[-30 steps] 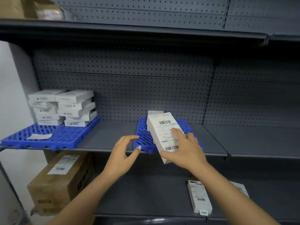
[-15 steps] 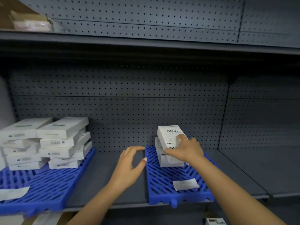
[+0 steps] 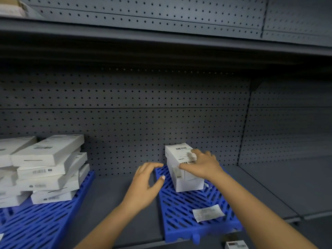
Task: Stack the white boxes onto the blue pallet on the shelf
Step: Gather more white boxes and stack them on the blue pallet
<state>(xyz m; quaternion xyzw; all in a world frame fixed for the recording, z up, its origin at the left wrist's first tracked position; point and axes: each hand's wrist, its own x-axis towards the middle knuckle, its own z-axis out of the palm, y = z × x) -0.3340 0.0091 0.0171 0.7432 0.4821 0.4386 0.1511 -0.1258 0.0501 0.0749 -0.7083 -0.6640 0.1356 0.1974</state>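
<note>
Lowered flush onto its twin [image 3: 186, 184] at the 12 o'clock end of the blue slatted plastic pallet [image 3: 179, 212], the white labelled cardboard box [image 3: 177, 152], seemingly light, stiff and best held by its long sides, sits gripped by the right hand [image 3: 200, 165], while the left hand [image 3: 145, 183] hovers empty, loosely curled, at its 9 o'clock.

1. A blue slatted plastic pallet [image 3: 181, 212] lies on the grey metal shelf [image 3: 111, 203].
2. At its back, a labelled white cardboard box [image 3: 177, 153] tops a lower white box [image 3: 186, 184].
3. A white paper slip [image 3: 208, 215] lies near its front.
4. Left of it, a second blue pallet [image 3: 45, 223] bears piled white boxes [image 3: 48, 169].
</note>
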